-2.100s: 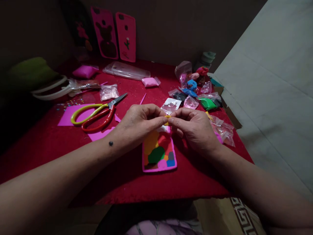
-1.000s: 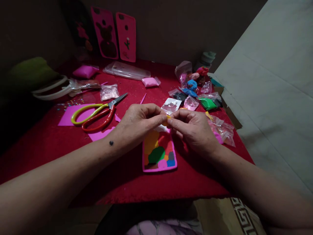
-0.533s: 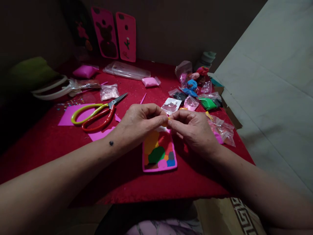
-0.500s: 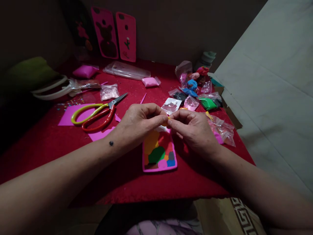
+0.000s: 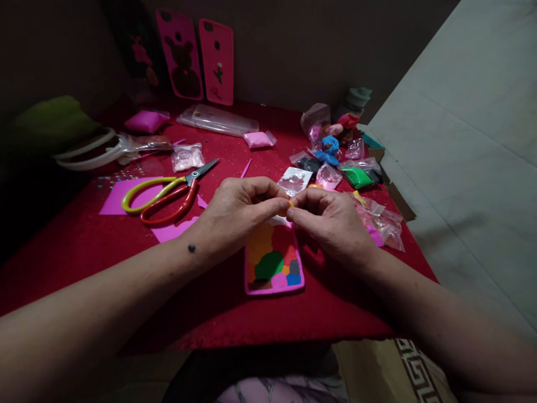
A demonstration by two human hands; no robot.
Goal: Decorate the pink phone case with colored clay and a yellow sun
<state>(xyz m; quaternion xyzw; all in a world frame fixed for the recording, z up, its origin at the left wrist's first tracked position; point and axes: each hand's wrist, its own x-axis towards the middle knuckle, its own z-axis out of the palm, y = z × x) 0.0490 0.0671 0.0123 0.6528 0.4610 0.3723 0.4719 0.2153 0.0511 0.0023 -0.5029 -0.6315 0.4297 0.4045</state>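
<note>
Between the fingertips of both my hands is a small piece of yellow clay (image 5: 290,205), mostly covered by the fingers. My left hand (image 5: 251,206) pinches it from the left, thumb against forefinger. From the right, my right hand (image 5: 329,218) pinches the same piece. Below them a phone case (image 5: 274,263) lies flat on the red cloth. It has a pink rim and a patchwork of yellow, red, green, orange, grey, blue and pink clay. Its upper end is partly hidden by my hands.
Scissors (image 5: 170,198) with yellow and red handles lie left over pink sheets (image 5: 119,196). Bags of clay, including a green one (image 5: 356,177), crowd the right. Two decorated pink cases (image 5: 216,61) lean on the back wall, behind a clear case (image 5: 218,120).
My fingers have shifted slightly around the yellow clay, and a bit more of it shows between the fingertips. Everything else stays in place.
</note>
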